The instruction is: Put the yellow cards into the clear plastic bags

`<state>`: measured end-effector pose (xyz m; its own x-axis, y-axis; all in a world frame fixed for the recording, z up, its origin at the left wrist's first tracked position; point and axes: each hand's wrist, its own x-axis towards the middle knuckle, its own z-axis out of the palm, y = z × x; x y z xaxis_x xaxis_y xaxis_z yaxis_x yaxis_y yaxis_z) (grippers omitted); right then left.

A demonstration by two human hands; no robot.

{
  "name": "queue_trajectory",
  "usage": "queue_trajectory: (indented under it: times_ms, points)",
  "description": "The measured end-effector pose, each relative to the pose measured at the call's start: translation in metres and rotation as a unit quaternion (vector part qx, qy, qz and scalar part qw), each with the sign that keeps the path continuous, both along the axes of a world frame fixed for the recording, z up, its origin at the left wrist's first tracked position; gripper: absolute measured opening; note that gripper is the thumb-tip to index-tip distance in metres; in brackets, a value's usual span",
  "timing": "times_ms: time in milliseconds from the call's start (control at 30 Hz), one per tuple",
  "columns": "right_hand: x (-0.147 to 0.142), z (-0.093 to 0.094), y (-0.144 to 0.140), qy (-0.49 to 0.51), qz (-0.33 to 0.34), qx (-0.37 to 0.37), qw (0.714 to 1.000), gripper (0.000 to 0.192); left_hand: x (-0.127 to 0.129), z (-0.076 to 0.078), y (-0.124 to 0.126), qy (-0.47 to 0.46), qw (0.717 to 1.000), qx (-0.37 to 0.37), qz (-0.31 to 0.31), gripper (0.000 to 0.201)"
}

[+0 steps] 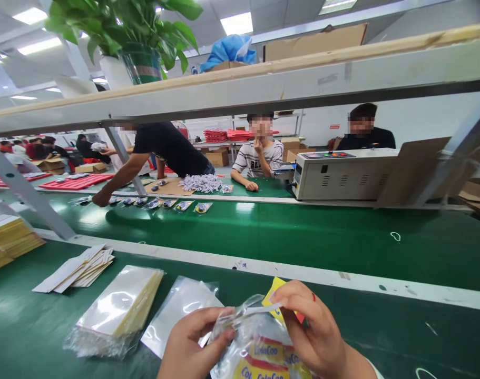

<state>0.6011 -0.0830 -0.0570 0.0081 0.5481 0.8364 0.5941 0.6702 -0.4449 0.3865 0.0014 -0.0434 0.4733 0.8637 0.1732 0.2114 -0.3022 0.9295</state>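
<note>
A clear plastic bag (245, 331) holds several yellow-and-red pieces printed "ColaCao" (267, 363). On its left, my left hand (198, 339) is closed, thumb and fingers pinching the bag's upper edge. My right hand (313, 323) grips the bag's upper right side, where a narrow white strip (263, 308) runs to its fingertips. Behind those fingers a yellow card (274, 288) sticks up; whether they also hold it, I cannot tell. Beside my left hand lie white sheets in clear film (180, 308). Farther left is a stack of plastic-wrapped cards (113, 300).
Loose white cards (79, 268) and thicker stacks (8, 239) lie left. Beyond a white rail (224, 263), a green conveyor belt (240, 231) carries small bagged items (183, 205). A co-worker's hand (101, 198) reaches over it. A machine (342, 173) stands far right; a shelf (240, 79) crosses overhead.
</note>
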Motion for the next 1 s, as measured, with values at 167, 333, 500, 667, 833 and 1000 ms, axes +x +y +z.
queue_trajectory:
  times_ms: [167,333,500,667,833,1000]
  points:
    - [-0.005,0.014,0.000,-0.127,-0.041,-0.009,0.991,0.049,-0.003,-0.001,0.004,0.012,0.999,0.031,-0.018,0.018]
    - [-0.018,0.022,0.003,-0.251,-0.060,-0.102,0.961,0.031,-0.002,-0.005,-0.002,0.007,0.999,0.016,-0.042,0.017]
    - [-0.016,0.018,0.001,-0.081,-0.010,-0.262,0.962,0.009,-0.012,-0.012,0.006,-0.036,0.998,0.026,-0.053,0.049]
    - [0.000,-0.008,-0.001,0.080,-0.055,-0.432,0.897,0.013,-0.038,-0.025,0.060,0.275,0.938,0.130,0.166,0.056]
    - [0.027,-0.042,0.004,-0.033,-0.283,-0.540,0.792,0.034,-0.059,-0.040,0.103,0.357,0.904,0.102,0.213,0.059]
    - [0.051,-0.069,0.004,-0.035,-0.334,-0.562,0.756,0.032,-0.069,-0.044,0.112,0.345,0.917,0.078,0.186,0.029]
